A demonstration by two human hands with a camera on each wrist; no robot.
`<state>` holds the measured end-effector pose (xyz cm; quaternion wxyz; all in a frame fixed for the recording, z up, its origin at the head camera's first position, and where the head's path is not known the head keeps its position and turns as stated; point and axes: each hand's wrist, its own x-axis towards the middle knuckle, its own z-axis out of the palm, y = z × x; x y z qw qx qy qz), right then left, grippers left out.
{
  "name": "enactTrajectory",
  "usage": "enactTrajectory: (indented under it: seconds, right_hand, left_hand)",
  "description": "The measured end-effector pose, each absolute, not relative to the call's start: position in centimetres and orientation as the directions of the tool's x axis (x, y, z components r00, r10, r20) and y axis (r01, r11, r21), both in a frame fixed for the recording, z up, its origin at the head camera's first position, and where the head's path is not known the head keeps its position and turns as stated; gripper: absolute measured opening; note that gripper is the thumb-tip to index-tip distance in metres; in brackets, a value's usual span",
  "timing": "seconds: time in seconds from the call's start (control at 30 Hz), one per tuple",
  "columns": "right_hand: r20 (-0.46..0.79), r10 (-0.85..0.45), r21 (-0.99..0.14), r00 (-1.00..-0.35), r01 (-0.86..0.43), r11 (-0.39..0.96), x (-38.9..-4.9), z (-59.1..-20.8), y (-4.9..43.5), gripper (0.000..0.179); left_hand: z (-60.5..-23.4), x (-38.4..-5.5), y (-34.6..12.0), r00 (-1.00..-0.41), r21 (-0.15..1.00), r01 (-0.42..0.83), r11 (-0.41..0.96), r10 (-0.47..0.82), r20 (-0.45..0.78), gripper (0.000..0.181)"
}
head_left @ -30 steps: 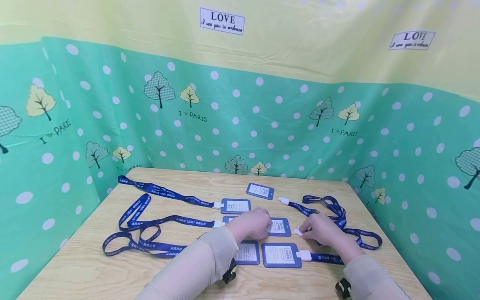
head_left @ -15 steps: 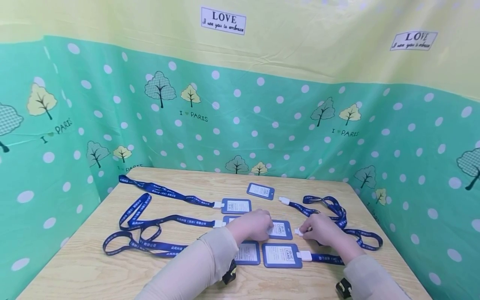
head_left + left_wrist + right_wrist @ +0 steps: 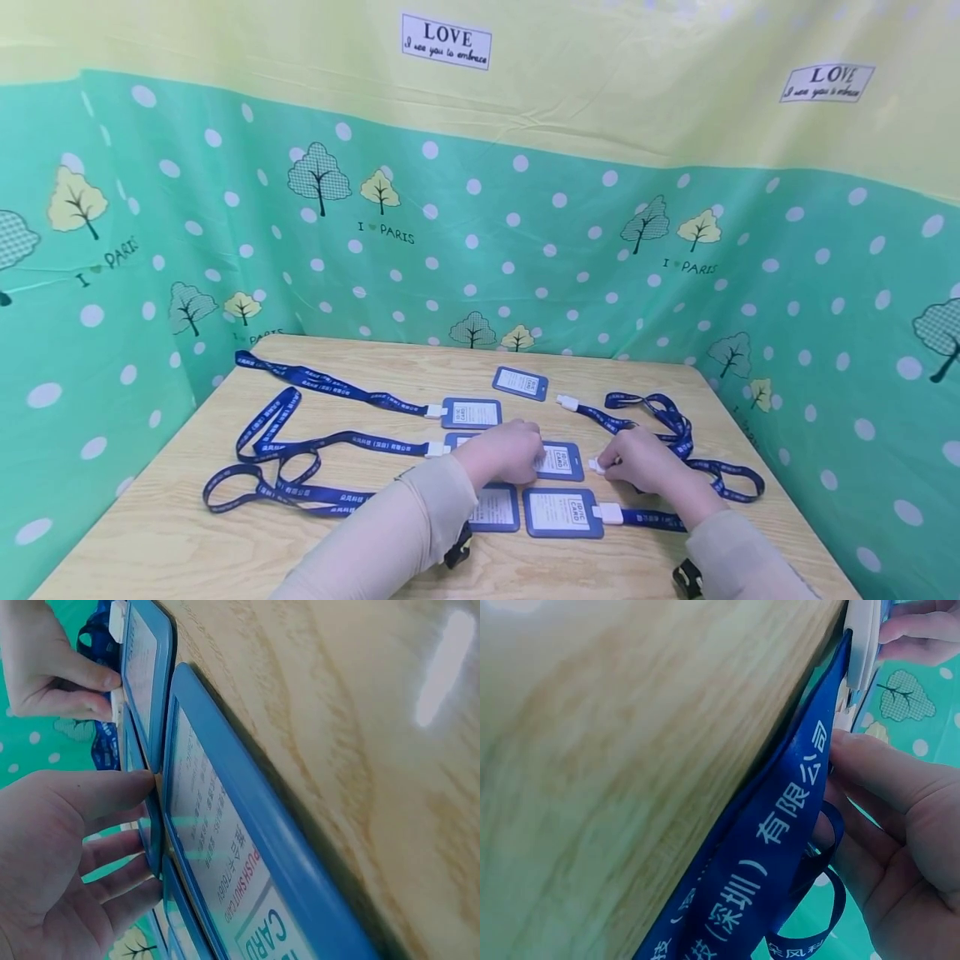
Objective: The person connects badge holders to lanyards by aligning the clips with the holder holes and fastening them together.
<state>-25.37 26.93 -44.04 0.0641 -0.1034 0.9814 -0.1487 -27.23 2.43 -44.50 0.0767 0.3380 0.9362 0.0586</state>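
My left hand [image 3: 506,452] grips a blue-framed badge holder [image 3: 562,462] in the middle row, thumb on one edge and fingers at the other in the left wrist view. To its right, my right hand [image 3: 643,458] pinches the white clip [image 3: 596,465] of a blue lanyard between thumb and fingers. A small gap separates clip and holder. Nearer the front lies another badge holder [image 3: 558,512], joined by a white clip [image 3: 609,513] to its own lanyard [image 3: 780,825]. My left hand and sleeve partly cover two more holders on the left.
Behind my hands lies a loose badge holder [image 3: 521,382], with an unattached white clip [image 3: 567,402] beside it. At the left, blue lanyards [image 3: 330,388] stretch across the wooden table [image 3: 150,533], one ending at a badge holder [image 3: 471,412]. A patterned curtain [image 3: 420,275] encloses the table's back and sides.
The held badge holder has shifted very slightly toward the front. Both hands otherwise keep their places and grips.
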Motion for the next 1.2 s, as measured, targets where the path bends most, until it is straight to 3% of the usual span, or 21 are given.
enactTrajectory:
  seconds: [0.37, 1.2]
  right_hand:
    - [-0.100, -0.289, -0.268, -0.952, -0.254, 0.929, -25.5, -43.9, 26.7, 0.019]
    - [-0.101, -0.397, -0.192, -0.912, -0.374, 0.907, -26.4, -43.8, 26.5, 0.017]
  left_hand:
    - [-45.0, -27.4, 2.6, -0.776, 0.141, 0.606, 0.783, 0.621, -0.109, 0.028]
    - [-44.6, -27.2, 2.5, -0.752, 0.151, 0.638, 0.755, 0.653, -0.091, 0.023]
